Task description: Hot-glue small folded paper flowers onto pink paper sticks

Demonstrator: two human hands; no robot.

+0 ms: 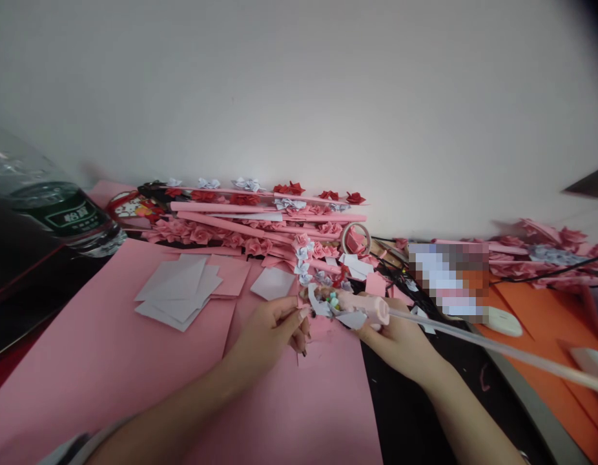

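Hands close together above pink paper sheets (pixel 303 400) on the black surface (pixel 405 413). With the left hand (pixel 272 326), pinching inward, near the lower end of an upright-looking stem of small paper flowers (pixel 303 261); cannot tell whether gripping that stem or anything else. With the right hand (pixel 403 339), grasping what looks like a pale pink glue gun (pixel 376 310), just right of the left fingertips, front end toward them. Out of its back, a long translucent glue stick (pixel 478 341), running past the right edge of view. At its front, grey-white paper pieces (pixel 352 320) and teal bits (pixel 333 299); cannot tell if attached.

Risks, as judged: burnt left fingertips, if hot at the front end, through a slip of either hand across so narrow a gap. Stray glue on the pink sheets, from a drip or an early squeeze. Snagging of the protruding stick on the black cable (pixel 560 270), from a swing of the right wrist. Scattering of the loose white paper squares (pixel 175 290), from a leftward sweep of the left forearm.

Pose: left forearm slanting in from lower left, with fingers curled down; right forearm from lower right, with thumb below the gun and most fingers hidden.
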